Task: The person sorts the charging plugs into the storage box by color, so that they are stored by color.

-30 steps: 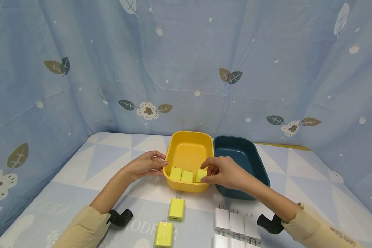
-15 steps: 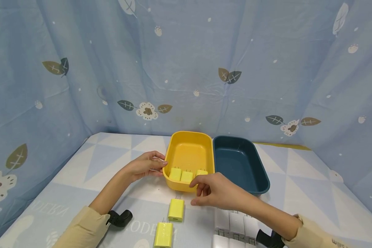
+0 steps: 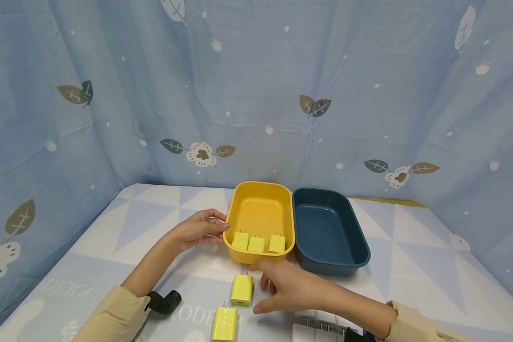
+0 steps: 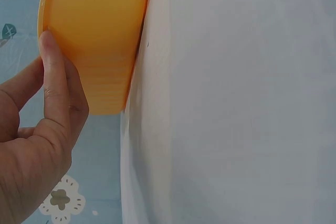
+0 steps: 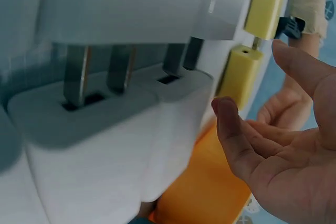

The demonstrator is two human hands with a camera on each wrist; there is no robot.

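Curtain, patterned blue, fills the upper frame, probably a backdrop. Table, middle and lower frame. Yellow bin, centre; dark blue bin just to its right, both within easy reach, I judge. Left hand, left of centre, grips the yellow bin's rim with bent fingers, likely to steady it; from my remote feed I cannot tell whether a fingertip reaches inside. Right hand, lower centre, holds nothing, thumb and fingers well apart, their gap facing a loose yellow adapter; I read that as room for a pinch. Second loose yellow adapter, bottom edge, cut off. White adapters, lower right, in rows; I lose some behind the right forearm and below the frame. Three yellow adapters, prongs up inside the yellow bin; near wall hides their bases.
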